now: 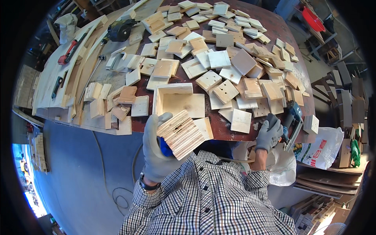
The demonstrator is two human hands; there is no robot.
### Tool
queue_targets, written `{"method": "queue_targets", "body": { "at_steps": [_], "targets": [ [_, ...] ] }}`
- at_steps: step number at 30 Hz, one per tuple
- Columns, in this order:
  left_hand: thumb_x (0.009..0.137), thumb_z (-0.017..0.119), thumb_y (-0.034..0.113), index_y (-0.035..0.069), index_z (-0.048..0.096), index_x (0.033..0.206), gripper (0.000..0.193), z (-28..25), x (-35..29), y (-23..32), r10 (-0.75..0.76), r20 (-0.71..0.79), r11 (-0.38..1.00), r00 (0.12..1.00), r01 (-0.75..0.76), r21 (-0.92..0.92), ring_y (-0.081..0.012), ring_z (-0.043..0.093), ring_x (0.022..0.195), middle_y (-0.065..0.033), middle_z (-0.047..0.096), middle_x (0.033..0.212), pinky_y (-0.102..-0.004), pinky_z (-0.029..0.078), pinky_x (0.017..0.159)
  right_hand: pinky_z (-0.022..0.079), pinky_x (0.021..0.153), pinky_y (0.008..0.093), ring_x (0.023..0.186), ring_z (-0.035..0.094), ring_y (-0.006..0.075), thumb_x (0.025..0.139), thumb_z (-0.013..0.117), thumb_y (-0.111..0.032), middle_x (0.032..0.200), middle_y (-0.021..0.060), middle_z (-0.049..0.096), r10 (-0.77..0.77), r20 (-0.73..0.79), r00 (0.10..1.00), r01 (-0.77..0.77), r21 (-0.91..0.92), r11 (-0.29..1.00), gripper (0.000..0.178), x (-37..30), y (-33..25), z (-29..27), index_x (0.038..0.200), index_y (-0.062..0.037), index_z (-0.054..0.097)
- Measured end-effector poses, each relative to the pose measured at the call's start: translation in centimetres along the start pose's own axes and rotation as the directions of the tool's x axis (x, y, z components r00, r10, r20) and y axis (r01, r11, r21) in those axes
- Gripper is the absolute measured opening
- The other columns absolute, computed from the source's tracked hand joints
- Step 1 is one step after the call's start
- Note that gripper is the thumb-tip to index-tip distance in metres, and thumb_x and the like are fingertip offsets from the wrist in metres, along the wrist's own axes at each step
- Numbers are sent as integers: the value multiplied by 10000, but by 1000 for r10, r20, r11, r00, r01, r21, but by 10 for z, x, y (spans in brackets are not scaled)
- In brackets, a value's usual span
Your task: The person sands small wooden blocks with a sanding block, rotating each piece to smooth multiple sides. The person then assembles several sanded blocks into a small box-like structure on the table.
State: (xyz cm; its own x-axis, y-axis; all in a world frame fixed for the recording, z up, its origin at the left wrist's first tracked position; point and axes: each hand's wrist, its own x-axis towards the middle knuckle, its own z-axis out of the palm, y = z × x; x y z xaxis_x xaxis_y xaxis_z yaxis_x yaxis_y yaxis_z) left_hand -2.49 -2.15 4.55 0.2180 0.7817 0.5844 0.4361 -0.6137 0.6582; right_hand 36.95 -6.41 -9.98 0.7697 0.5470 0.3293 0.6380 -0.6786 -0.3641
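Note:
My left hand [153, 150], in a grey glove, is closed around a squarish wooden block [182, 135]. The block's upper face is rough and striped with parallel ridges, and it is held tilted above the table's near edge. Just beyond it sits a partly built wooden box [184, 105] with raised walls at its back and left. At the table's edge to the right, my right hand [269, 133], also gloved in grey, lies with its fingers stretched forward and somewhat bent. Immediately right of those fingers is a teal nail gun [294, 113]; contact between them is unclear.
Loose wooden pieces [219, 59] cover much of the dark red table [270, 15]. Long boards [58, 84] at the left carry a red-handled tool [73, 52] and a black power tool [121, 30]. A white plastic bag [323, 147] hangs at the right; cables [117, 196] trail across the floor.

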Motion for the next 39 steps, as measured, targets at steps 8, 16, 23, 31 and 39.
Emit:
{"method": "queue_targets", "body": {
  "at_steps": [8,16,23,31,39],
  "targets": [
    [788,985,317,-53,140,1681,1283,-4,8,6,62,19,995,998,-64,80,-314,676,1222,-236,584,1424,-415,573,1002,412,1178,556,1451,455,488,924,739,-486,1644,289,376,22,164,986,-4,-105,994,891,2,-10,-12,1642,-87,395],
    [828,957,290,-63,122,1678,1243,-2,8,3,148,33,982,988,-150,112,-354,689,1231,-269,579,1443,-436,593,997,431,1169,563,1427,472,506,895,769,-483,1622,275,400,75,193,978,-71,-29,997,948,5,2,-23,1652,-79,368],
    [840,950,282,-74,119,1675,1230,-6,10,5,168,53,978,984,-173,114,-356,675,1261,-282,575,1438,-430,594,1000,436,1166,548,1460,458,498,956,682,-613,1638,282,391,120,247,961,-93,-120,988,929,7,-9,-24,1651,-76,380],
    [828,950,376,-42,208,1675,1201,2,9,18,-146,34,909,989,147,-390,-337,638,1322,-243,550,1503,-431,563,1069,473,1109,478,1349,562,389,1005,725,-427,1546,247,491,-420,69,905,393,245,886,741,18,-26,-70,1579,-25,486],
    [967,661,712,132,376,1652,942,26,0,12,-627,550,-292,552,488,-823,-354,536,1430,-163,503,1594,-561,484,1168,416,1211,481,1462,486,408,850,889,-511,1570,300,452,-931,200,306,98,966,240,1166,-49,-156,-149,1666,51,275]
  ]
}}
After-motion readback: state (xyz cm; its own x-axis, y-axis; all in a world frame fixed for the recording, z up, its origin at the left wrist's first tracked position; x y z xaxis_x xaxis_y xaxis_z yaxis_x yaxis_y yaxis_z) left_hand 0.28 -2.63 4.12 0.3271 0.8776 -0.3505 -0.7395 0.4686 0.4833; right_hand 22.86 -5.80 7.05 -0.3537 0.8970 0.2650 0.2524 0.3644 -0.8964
